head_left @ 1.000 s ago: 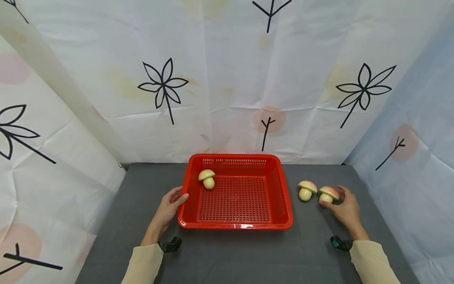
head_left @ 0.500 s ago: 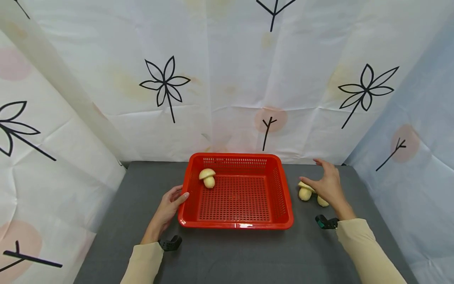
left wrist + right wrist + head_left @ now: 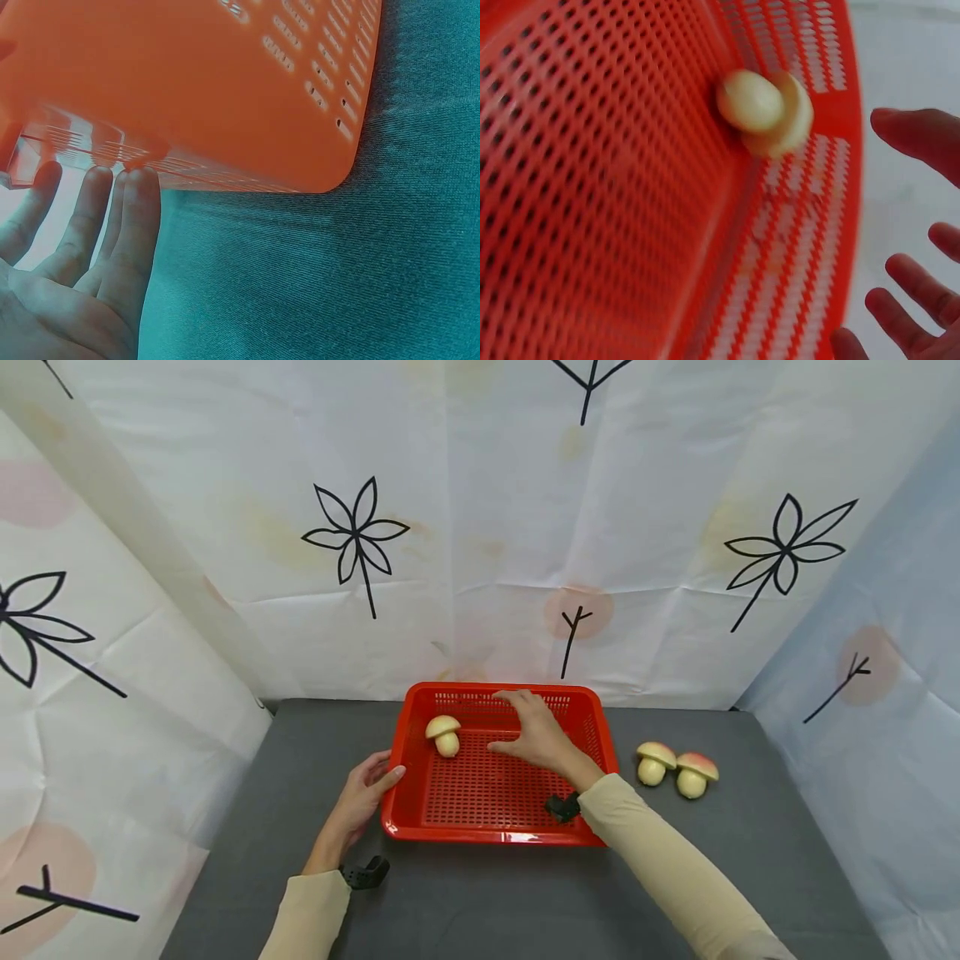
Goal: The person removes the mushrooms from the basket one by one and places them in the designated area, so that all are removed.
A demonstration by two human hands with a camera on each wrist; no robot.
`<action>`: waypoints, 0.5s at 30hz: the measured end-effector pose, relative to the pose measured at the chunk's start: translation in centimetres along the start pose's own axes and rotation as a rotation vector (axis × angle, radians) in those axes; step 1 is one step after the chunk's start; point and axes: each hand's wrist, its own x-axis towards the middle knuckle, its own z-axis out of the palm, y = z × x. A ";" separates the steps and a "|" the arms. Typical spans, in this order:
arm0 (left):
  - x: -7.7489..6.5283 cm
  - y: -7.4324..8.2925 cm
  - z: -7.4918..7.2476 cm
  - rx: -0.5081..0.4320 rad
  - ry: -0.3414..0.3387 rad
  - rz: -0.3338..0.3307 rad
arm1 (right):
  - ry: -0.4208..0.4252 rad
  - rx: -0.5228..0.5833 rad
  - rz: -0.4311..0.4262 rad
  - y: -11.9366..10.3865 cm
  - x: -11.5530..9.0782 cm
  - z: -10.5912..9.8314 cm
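A red plastic basket [image 3: 495, 837] with slotted sides stands on the dark grey cloth. My left hand [image 3: 365, 789] holds its left side, thumb over the rim; in the left wrist view, the fingers [image 3: 139, 217] touch the outer wall. My right hand [image 3: 542, 735] is over the basket with thumb and fingers spread and nothing between them. To its left, a pale yellow toy mushroom [image 3: 444, 735] lies in the basket's back left corner; the right wrist view shows this mushroom [image 3: 754, 105] too. Outside on the right are two reddish-capped toy mushrooms, one nearer [image 3: 655, 763] and one farther right [image 3: 695, 774].
The grey table [image 3: 480, 902] reaches back to a white patterned cloth [image 3: 480, 527] hung behind the basket. Similar cloth walls [image 3: 885, 760] stand at both sides. The basket's back rim lies close to the rear cloth.
My right hand has let go of the right-hand mushroom and moved left, past the other mushroom, to above the basket. Both mushrooms outside stay on the table. My left hand stays on the basket.
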 end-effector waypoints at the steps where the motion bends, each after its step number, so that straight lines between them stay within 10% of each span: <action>1: 0.0 0.0 0.0 0.001 -0.001 0.001 | -0.022 0.001 -0.003 -0.3 0.5 0.8; 15: -0.2 0.1 -0.2 -0.015 -0.020 0.008 | -0.178 0.000 0.000 -1.9 5.5 7.4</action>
